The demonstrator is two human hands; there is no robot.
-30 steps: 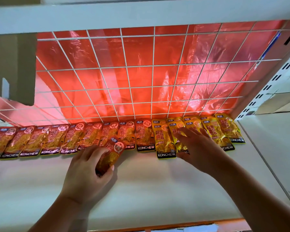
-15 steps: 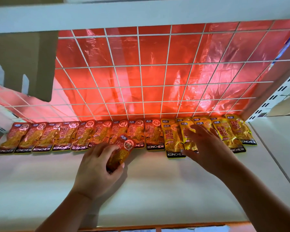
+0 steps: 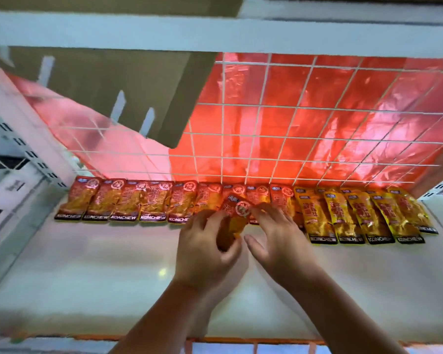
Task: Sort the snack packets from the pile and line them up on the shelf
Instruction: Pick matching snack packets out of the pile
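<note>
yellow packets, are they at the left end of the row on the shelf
No, the yellow packets lie at the right end of the row, and the red packets fill the left end.

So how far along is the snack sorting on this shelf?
Done: red packets on the left and yellow packets on the right line the back of the shelf. In hand: the left hand grips one loose red packet over the red row; the right hand touches its top. Left: seating it. The pile is out of view.
</note>
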